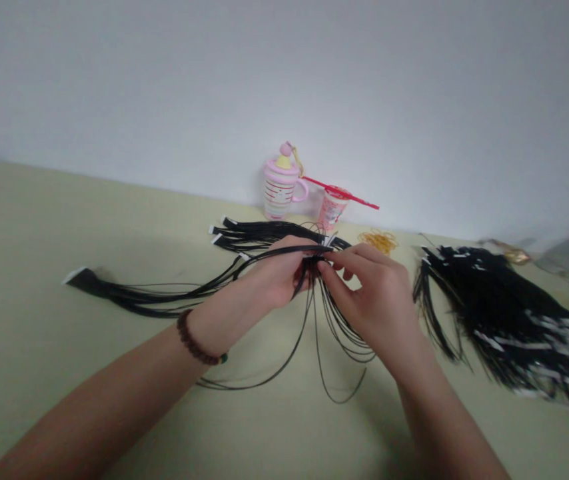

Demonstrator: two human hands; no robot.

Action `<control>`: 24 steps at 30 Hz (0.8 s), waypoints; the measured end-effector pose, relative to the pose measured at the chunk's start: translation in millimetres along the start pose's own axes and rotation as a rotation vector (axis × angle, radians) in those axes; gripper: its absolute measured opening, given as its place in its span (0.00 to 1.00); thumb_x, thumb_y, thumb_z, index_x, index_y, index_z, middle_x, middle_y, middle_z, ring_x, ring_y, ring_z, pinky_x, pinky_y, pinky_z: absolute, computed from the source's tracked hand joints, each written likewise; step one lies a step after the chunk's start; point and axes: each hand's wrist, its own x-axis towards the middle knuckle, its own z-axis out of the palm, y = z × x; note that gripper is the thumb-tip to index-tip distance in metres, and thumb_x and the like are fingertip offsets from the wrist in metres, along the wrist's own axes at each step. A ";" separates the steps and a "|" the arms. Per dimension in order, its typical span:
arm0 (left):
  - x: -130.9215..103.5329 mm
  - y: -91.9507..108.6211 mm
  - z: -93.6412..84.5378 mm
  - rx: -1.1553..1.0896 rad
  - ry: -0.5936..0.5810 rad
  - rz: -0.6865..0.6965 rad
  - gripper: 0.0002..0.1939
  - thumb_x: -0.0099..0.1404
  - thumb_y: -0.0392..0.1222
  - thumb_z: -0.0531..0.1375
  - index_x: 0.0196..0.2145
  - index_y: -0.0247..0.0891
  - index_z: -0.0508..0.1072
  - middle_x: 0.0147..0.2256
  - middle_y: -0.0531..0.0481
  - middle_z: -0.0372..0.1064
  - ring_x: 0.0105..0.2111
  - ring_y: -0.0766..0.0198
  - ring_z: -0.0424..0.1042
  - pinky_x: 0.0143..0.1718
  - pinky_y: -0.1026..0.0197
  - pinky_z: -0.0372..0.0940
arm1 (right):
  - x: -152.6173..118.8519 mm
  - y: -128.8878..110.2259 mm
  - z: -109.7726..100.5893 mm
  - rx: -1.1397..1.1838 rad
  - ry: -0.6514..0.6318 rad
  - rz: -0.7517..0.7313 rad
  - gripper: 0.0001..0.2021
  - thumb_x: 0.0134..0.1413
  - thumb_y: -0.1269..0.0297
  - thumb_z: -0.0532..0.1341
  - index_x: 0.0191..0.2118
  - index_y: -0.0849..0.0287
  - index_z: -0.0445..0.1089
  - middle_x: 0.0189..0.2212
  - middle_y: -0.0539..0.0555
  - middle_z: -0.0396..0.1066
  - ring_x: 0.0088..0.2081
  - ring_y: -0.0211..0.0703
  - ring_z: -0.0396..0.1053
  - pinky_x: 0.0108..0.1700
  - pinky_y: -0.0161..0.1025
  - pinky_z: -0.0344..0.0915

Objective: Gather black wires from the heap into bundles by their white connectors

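Observation:
A bundle of thin black cables (149, 293) runs from a white connector at the left to the middle of the view. My left hand (287, 273), with a beaded bracelet on its wrist, is wrapped round the bundle, its fingers partly hidden. Against the same spot, my right hand (372, 280) pinches the black cables between thumb and fingers. Loose cable loops hang below both hands. Just behind them lies another group of black cables (264, 231) with white connectors.
A pink striped mug (278, 190) and a small pink cup (333, 208) with a red stick stand by the wall. Yellow rubber bands (378, 241) lie behind my right hand. A large pile of black cables (504, 300) covers the right side of the table (64, 220).

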 end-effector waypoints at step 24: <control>-10.1 -3.0 3.9 0.085 -0.121 0.103 0.02 0.49 0.34 0.58 0.21 0.35 0.66 0.17 0.56 0.60 0.16 0.73 0.59 0.16 0.70 0.52 | 4.4 -3.0 15.7 0.570 0.163 0.202 0.05 0.40 0.76 0.56 0.22 0.60 0.62 0.21 0.47 0.61 0.26 0.36 0.59 0.31 0.35 0.57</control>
